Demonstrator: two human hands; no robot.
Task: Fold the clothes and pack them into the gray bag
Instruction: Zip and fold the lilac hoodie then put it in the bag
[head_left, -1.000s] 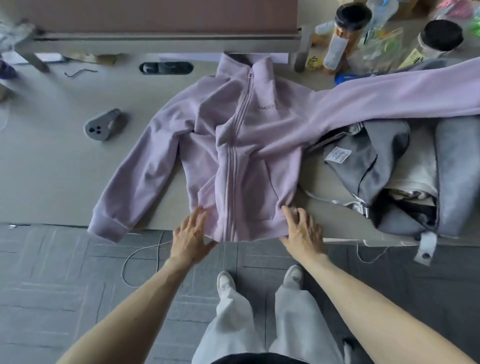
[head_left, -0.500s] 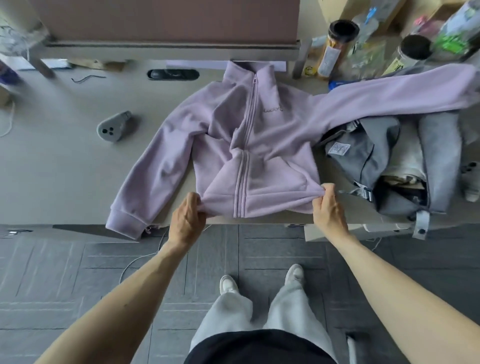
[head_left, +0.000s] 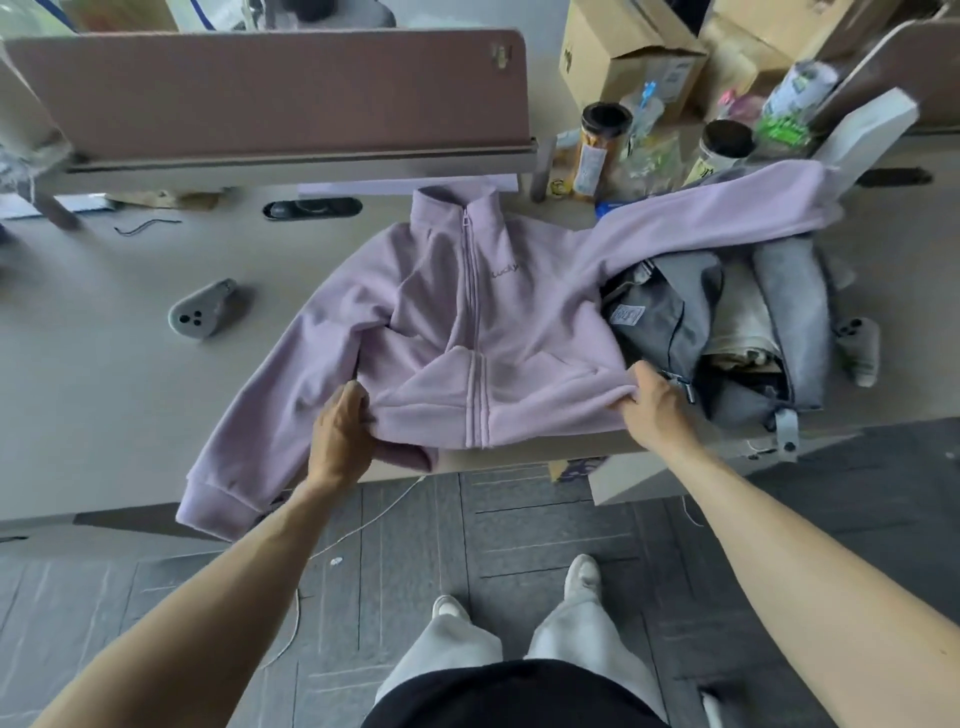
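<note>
A lilac zip-up jacket (head_left: 498, 322) lies face up on the beige table (head_left: 104, 395), collar toward the far side. Its lower part is lifted and bunched. My left hand (head_left: 340, 431) grips the hem at the jacket's left bottom corner. My right hand (head_left: 652, 402) grips the hem at the right bottom corner. One sleeve hangs over the table's near edge at the left; the other stretches over the open gray bag (head_left: 675, 322) on the right. The bag holds light folded cloth (head_left: 740, 327).
A gray controller-like gadget (head_left: 200, 314) lies on the table left of the jacket, another (head_left: 860, 348) right of the bag. Jars (head_left: 597, 150), bottles and cardboard boxes (head_left: 623, 57) crowd the far right. A brown divider panel (head_left: 270, 88) stands behind. My legs and a cable are on the floor below.
My hands went from lying flat at the hem to gripping its two corners, lifting them and drawing them apart. The jacket's lower part now bunches up over the table edge.
</note>
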